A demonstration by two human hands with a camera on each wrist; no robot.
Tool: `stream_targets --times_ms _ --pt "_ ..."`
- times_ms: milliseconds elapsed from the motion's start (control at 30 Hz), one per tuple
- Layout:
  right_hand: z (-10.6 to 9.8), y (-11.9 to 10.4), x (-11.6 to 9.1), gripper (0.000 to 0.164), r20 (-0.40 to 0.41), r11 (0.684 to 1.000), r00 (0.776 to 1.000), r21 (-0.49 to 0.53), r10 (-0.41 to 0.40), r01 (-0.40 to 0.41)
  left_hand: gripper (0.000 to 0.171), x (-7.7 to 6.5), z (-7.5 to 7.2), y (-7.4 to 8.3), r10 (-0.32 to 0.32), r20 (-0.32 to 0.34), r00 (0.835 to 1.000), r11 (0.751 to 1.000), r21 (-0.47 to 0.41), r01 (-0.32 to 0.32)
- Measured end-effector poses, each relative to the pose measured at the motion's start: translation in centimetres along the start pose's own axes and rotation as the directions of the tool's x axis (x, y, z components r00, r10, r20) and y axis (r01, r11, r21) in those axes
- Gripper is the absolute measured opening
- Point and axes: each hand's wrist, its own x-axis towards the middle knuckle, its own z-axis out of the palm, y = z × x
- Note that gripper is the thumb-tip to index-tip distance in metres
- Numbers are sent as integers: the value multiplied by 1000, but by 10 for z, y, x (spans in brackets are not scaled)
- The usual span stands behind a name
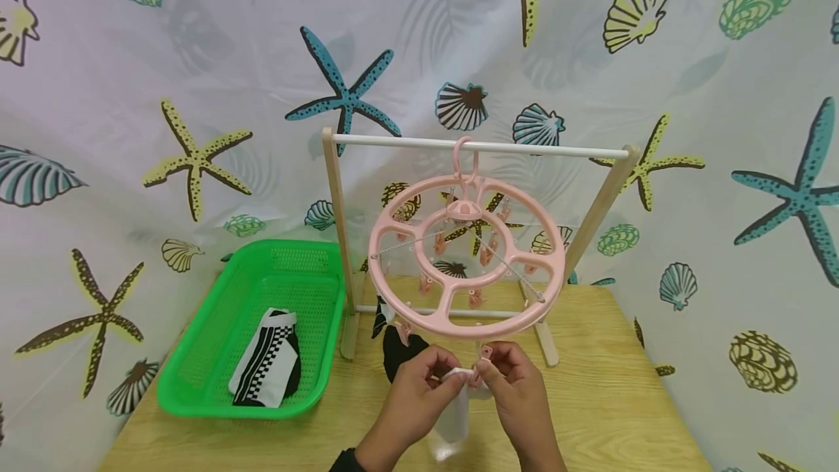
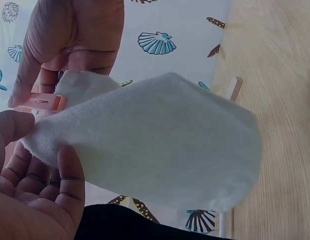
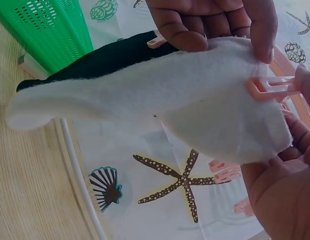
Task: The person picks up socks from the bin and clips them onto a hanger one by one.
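Observation:
Under the front of a round pink clip hanger (image 1: 472, 328), both hands meet at a white sock (image 1: 454, 421). The left hand (image 1: 419, 390) pinches the sock's cuff edge between thumb and fingers. With thumb and fingers, the right hand (image 1: 522, 393) squeezes a pink clothespin (image 3: 267, 89), which overlaps the sock's cuff in the right wrist view. The sock's foot (image 2: 170, 140) hangs loose from the hands. Just left of them, a black sock (image 1: 396, 350) hangs from another clip of the hanger.
The hanger hooks over the white bar (image 1: 557, 149) of a wooden stand (image 1: 336, 217) on the table (image 1: 603, 399). At the left, a green basket (image 1: 190, 408) holds black-and-white socks (image 1: 269, 363). Several more pink clips (image 1: 485, 252) dangle from the rings. A patterned curtain (image 1: 419, 6) hangs behind.

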Motion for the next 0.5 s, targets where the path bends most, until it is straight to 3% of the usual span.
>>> stream_targets --times_ms 167,267,333,433,500 --pt "1 2 0 17 -12 1000 1000 -8 20 -20 12 -1 -2 0 21 -26 999 999 30 -20" --pt "1 2 0 19 -5 1000 1000 -1 27 -27 12 -4 -6 4 140 -55 989 973 190 -128" --pt "1 3 -1 19 0 1000 1000 3 28 -28 12 -6 -8 9 271 -71 960 910 345 -231" --pt "1 3 -1 19 7 1000 1000 10 25 -25 14 -5 -13 20 482 -78 873 747 557 -363" --pt "1 3 0 20 7 1000 1000 15 22 -22 16 -2 -16 29 574 -64 816 655 634 -411"
